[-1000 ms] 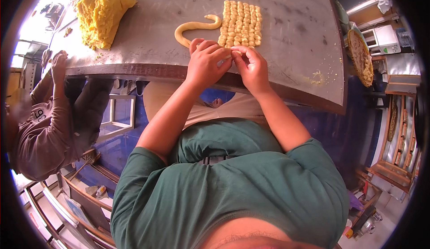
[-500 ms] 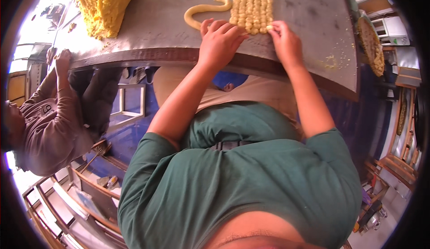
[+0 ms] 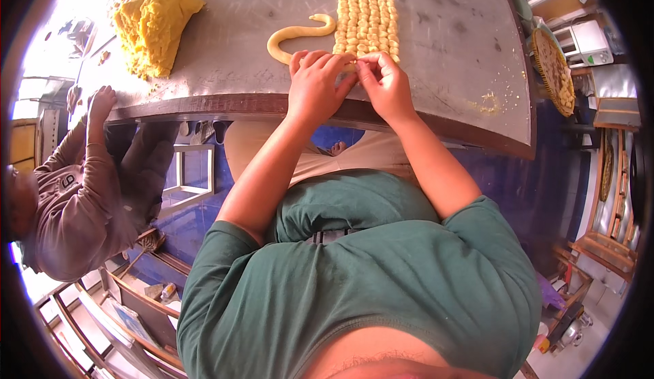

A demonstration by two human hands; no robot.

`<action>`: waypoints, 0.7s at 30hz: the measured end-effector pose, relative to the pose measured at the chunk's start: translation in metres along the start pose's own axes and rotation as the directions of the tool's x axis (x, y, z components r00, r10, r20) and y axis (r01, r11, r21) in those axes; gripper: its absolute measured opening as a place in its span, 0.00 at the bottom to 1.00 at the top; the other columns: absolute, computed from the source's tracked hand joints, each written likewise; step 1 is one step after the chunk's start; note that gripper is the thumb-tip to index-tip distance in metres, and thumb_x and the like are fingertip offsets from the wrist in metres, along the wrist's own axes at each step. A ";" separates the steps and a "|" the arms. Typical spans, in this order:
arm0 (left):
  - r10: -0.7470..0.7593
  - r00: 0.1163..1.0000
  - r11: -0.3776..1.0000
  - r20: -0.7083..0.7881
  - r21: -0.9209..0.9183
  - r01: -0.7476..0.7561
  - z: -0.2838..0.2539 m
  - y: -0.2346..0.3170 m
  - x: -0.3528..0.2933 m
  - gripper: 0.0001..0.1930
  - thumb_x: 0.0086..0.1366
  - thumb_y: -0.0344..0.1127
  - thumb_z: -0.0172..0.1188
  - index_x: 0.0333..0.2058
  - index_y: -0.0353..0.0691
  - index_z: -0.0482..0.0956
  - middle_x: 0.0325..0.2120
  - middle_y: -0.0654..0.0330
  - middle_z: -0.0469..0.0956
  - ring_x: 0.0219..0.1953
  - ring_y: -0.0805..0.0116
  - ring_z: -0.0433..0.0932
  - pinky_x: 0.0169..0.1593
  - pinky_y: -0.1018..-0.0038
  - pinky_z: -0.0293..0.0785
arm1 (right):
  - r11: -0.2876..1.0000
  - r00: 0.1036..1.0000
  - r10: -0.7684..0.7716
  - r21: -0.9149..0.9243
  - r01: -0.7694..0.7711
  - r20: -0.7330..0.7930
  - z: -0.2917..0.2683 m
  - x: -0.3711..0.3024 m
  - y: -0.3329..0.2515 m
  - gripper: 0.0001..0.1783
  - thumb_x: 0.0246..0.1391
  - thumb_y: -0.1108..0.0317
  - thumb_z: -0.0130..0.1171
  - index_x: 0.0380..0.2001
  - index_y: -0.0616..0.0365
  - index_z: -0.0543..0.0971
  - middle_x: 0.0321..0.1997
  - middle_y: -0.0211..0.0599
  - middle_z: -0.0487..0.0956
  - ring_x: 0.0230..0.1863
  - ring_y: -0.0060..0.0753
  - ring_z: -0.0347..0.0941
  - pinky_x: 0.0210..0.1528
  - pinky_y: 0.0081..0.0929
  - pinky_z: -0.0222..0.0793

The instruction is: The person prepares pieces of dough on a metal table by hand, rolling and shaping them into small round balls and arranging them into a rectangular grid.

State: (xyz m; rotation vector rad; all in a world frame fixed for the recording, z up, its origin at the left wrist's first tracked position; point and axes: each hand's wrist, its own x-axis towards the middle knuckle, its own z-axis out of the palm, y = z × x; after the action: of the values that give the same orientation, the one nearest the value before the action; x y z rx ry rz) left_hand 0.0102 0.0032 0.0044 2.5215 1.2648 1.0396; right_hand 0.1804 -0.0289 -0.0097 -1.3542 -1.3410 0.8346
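Note:
A long yellow dough rope (image 3: 298, 32) curves over the metal table top and runs under the fingers of my left hand (image 3: 315, 86). That hand lies over the rope's near end, fingers curled, covering most of it. My right hand (image 3: 387, 89) meets it there, thumb and fingertips pinching the end of the dough; how much they grip is partly hidden. Just beyond my fingertips lie small dough balls (image 3: 367, 24), packed side by side in several straight rows.
A big crumbly mound of yellow dough (image 3: 153, 28) sits at the table's left. Beside it, another person's hand (image 3: 102, 101) rests at the table edge (image 3: 225, 104). Crumbs (image 3: 489, 101) dot the right side. A round woven tray (image 3: 553, 71) with pale pieces stands beyond the right edge.
My right hand has moved left from a dough ball at the near right corner of the rows to the rope's end by my left hand. The view has shifted slightly.

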 end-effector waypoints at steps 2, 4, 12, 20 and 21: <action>0.009 1.000 1.000 0.007 -0.003 -0.009 0.003 -0.004 0.000 0.13 0.62 0.42 0.67 0.45 0.50 0.85 0.39 0.64 0.85 0.52 0.62 0.78 0.65 0.53 0.60 | 0.997 1.000 -0.020 0.079 0.021 -0.016 0.000 0.001 0.003 0.11 0.65 0.67 0.65 0.46 0.62 0.82 0.37 0.41 0.87 0.37 0.32 0.85 0.41 0.28 0.79; 0.038 0.999 0.999 0.001 0.004 -0.038 0.003 -0.006 -0.002 0.10 0.62 0.41 0.68 0.41 0.49 0.86 0.38 0.65 0.85 0.51 0.62 0.79 0.64 0.55 0.61 | 0.982 0.982 -0.183 -0.030 0.185 0.056 0.000 -0.001 0.002 0.11 0.65 0.67 0.65 0.46 0.62 0.83 0.39 0.42 0.87 0.38 0.33 0.84 0.42 0.30 0.79; 0.092 0.992 0.984 -0.087 -0.147 -0.104 0.003 -0.008 -0.004 0.07 0.59 0.40 0.70 0.36 0.52 0.86 0.35 0.69 0.84 0.49 0.67 0.79 0.63 0.57 0.62 | 0.993 0.992 -0.112 -0.029 0.111 -0.055 -0.006 -0.005 0.000 0.12 0.64 0.67 0.65 0.48 0.60 0.84 0.43 0.44 0.85 0.40 0.35 0.83 0.44 0.29 0.79; 0.227 0.970 0.972 -0.087 -0.041 -0.231 0.000 0.000 -0.004 0.09 0.61 0.43 0.72 0.39 0.54 0.85 0.38 0.72 0.84 0.49 0.67 0.79 0.63 0.56 0.63 | 0.868 0.984 -0.117 -0.496 0.037 -0.131 -0.057 -0.002 0.009 0.12 0.62 0.68 0.63 0.48 0.52 0.85 0.36 0.44 0.82 0.38 0.52 0.80 0.44 0.44 0.77; 0.196 0.978 0.978 -0.068 -0.065 -0.200 -0.001 0.001 -0.006 0.08 0.64 0.44 0.70 0.40 0.53 0.85 0.37 0.69 0.83 0.50 0.62 0.78 0.64 0.55 0.62 | 0.819 0.983 -0.150 -0.570 0.062 -0.109 -0.054 -0.004 0.009 0.10 0.62 0.66 0.63 0.46 0.53 0.84 0.36 0.43 0.83 0.38 0.52 0.80 0.44 0.46 0.76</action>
State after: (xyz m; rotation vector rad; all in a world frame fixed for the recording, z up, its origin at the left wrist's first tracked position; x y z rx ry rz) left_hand 0.0074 -0.0020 0.0027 2.6206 0.9849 1.1895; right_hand 0.2336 -0.0419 -0.0054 -1.7341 -1.5976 0.2425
